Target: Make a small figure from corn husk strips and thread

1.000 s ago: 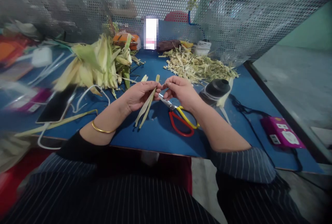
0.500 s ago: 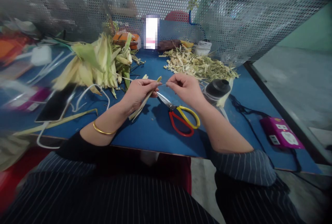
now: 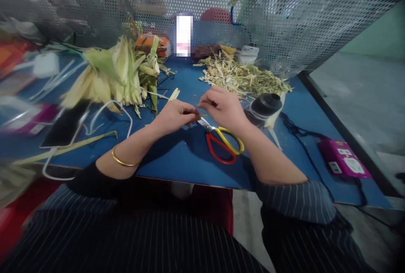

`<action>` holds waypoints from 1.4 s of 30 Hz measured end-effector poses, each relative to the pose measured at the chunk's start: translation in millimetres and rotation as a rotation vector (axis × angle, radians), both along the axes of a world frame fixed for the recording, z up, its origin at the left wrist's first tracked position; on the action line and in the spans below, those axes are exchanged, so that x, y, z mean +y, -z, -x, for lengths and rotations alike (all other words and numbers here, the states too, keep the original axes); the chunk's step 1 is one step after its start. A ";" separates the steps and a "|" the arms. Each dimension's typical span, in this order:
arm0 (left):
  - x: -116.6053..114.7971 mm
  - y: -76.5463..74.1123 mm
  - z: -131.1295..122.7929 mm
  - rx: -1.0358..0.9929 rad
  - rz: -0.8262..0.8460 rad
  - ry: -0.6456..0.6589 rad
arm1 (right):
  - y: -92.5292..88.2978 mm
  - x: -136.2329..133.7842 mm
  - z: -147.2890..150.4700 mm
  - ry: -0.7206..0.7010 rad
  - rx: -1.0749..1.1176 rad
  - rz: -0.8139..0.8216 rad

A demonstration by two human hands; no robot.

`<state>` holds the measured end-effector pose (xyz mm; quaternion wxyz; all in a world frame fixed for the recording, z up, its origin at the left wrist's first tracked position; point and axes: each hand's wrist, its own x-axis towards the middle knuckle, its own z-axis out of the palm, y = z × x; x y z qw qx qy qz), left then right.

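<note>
Your left hand pinched husk strip above scissors lying on bench, tip jutting toward your right hand. Right fingers bunched; couldn't tell if grasping anything. Black spool stood beside right wrist.

A narrow corn-husk strip, yellowish green, is pinched in the left fingertips. Only a short, slim end shows, poking out past them nearly level and pointing toward the right hand's side. This end sits just below the right fingertips, with a small gap between; the left fingers hide the remainder.
</note>
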<state>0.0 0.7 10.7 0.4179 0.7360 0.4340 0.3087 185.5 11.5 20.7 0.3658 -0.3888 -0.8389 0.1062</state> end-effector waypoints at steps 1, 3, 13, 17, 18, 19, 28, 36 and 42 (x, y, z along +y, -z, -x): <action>0.2 -0.8 0.6 -0.004 -0.013 0.029 | 1.6 3.2 -1.4 0.009 0.049 0.064; 0.3 -2.8 1.5 -0.046 -0.026 0.034 | 4.9 9.4 -3.9 0.033 0.148 0.218; 7.6 1.8 1.2 -0.539 0.192 -0.179 | 13.1 0.7 7.1 0.032 0.025 0.064; 9.9 4.4 1.6 -0.577 0.202 -0.261 | 13.1 -10.0 13.1 0.004 -0.186 -0.129; 9.8 5.0 1.4 -0.586 0.196 -0.260 | 13.0 -11.9 14.5 -0.025 -0.171 -0.148; 9.5 5.6 0.9 -0.589 0.191 -0.253 | 13.0 -13.4 16.0 -0.064 -0.119 -0.144; 7.7 7.9 -4.3 -0.466 0.116 -0.310 | 16.7 -15.0 24.0 -0.256 0.071 0.039; 4.2 4.7 -2.7 -0.396 0.124 -0.269 | 7.1 -20.7 23.1 -0.288 0.141 0.132; 1.1 2.9 -0.6 -0.264 0.196 -0.108 | -5.8 -12.8 13.1 -0.218 0.409 0.477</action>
